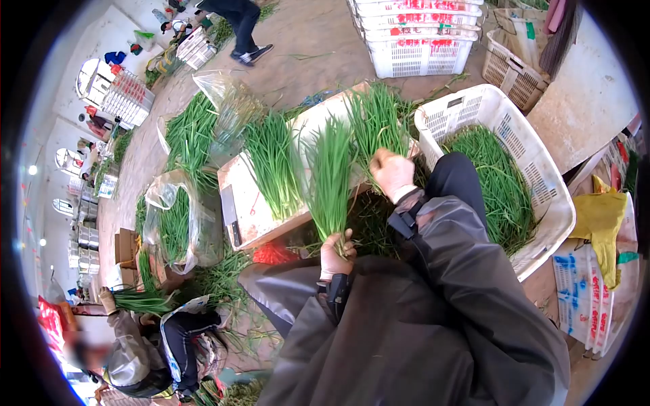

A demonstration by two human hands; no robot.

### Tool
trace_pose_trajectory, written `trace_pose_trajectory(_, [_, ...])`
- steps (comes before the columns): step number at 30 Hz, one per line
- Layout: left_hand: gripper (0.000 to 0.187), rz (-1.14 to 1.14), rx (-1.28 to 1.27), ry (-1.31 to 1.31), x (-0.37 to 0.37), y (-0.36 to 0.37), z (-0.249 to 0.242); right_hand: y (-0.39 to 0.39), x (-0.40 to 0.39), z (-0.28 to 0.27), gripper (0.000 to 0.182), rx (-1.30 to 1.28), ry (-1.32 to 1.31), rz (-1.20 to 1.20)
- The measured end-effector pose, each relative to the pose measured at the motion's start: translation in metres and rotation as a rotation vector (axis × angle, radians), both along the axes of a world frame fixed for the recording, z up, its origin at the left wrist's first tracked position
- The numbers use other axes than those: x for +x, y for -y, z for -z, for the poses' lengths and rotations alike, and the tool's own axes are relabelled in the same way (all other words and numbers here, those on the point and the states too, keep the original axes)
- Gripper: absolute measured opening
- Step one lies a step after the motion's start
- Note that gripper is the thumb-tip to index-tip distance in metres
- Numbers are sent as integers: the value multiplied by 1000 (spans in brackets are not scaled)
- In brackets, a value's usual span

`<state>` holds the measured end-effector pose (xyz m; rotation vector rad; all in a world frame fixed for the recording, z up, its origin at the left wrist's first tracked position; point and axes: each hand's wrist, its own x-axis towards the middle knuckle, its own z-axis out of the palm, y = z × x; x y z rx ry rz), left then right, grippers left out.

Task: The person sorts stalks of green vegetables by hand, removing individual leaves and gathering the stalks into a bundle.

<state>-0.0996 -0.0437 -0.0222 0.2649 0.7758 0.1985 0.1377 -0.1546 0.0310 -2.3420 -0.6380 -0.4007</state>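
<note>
at centre frame, our left hand (336, 257) pinches a bunch (330, 176) by its base; our right hand (393, 174) curls (grip unclear) beside the pile (376, 116). we'd guess gathering; adding more calls for a steady left hold.

The held bunch (330, 176) is vivid green, the large crate (536, 181) white, the stacked crates (420, 57) white with red lettering, the knife handle (235, 233) black, the cloth (604, 220) yellow, and the sleeve (460, 233) dark grey.
</note>
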Motion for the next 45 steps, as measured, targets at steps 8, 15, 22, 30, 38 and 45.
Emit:
trace_pose_trajectory(8, [24,32,-94,32,2,-2,-5,18,-30,6,50,-512,-464,-697])
trace_pose_trajectory(15, [31,102,-37,55,-1,3,-13,-15,-74,52,30,-462,-558,-655])
trace_pose_trajectory(22, [26,148,47,-171,2,2,-3,7,-28,8,30,-489,-700,-884])
trace_pose_trajectory(30, [18,247,338,-31,1,-8,43,7,-39,18,26,-238,-340,-774])
trace_pose_trajectory(38, [38,29,12,98,9,-11,26,5,-46,15,28,92,-361,-644])
trace_pose_trajectory(45, [41,65,-14,44,9,-13,18,20,-29,-13,17,721,-1139,-660])
